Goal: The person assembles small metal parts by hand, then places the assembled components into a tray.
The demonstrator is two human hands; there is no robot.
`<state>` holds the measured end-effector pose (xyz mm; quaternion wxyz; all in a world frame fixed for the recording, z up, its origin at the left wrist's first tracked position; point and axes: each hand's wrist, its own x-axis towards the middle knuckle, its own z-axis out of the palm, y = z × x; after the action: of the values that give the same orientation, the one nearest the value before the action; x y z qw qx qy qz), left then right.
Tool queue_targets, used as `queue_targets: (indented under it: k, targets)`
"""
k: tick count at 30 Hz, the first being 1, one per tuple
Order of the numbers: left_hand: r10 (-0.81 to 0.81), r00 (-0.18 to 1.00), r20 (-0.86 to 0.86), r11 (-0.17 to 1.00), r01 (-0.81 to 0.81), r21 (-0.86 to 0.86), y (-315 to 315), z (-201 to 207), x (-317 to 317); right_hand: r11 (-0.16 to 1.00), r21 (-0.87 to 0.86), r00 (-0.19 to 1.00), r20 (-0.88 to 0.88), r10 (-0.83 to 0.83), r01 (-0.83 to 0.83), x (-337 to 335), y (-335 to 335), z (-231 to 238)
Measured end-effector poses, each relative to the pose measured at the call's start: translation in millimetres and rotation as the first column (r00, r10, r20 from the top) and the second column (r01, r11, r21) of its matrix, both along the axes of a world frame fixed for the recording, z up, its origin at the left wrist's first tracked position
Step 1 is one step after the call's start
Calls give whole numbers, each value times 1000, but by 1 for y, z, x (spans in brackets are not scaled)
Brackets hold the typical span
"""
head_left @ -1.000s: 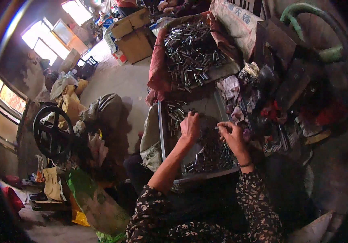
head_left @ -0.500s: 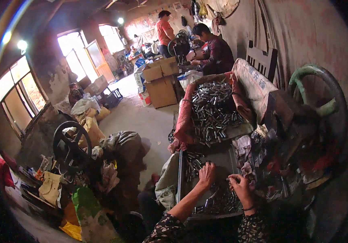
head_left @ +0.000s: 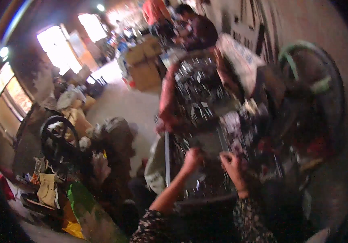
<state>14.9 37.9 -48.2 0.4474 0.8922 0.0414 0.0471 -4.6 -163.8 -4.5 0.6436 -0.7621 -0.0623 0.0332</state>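
Both hands are over a shallow dark tray with a pale metal rim (head_left: 167,160). Short shiny metal cylinders lie along its left side and near end, blurred here. My left hand (head_left: 194,158) is bent over the tray's middle; motion smears its fingers, so any piece in them is hidden. My right hand (head_left: 232,165) is to its right, apart from it, with thumb and fingertips pressed together. Whatever it pinches is too small and blurred to name. Beyond the tray a large heap of the same metal cylinders (head_left: 202,87) lies in a bin lined with red cloth (head_left: 167,95).
A machine with a large green-and-black handwheel (head_left: 323,87) stands close on the right. Another dark handwheel (head_left: 59,135) is at left, among sacks and scraps. Ahead are a cardboard box (head_left: 143,75), a seated person (head_left: 198,30) and a standing person (head_left: 155,14).
The whole view has shifted, so the scene sits higher and further left, and it is blurred. My right hand has moved slightly away from me over the tray; my left stays near its middle.
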Motion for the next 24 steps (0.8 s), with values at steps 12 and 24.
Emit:
queue_targets:
  k: [12,24]
  targets:
    - [-189,911,-367,551,-211,-807,-30,53,-55,994,-11,992,-70,105,-106,-3,3,-14]
    - [-196,922,-334,609,-152,-779,-19,47,-53,983,16,981,-69,181,-181,3,10,6]
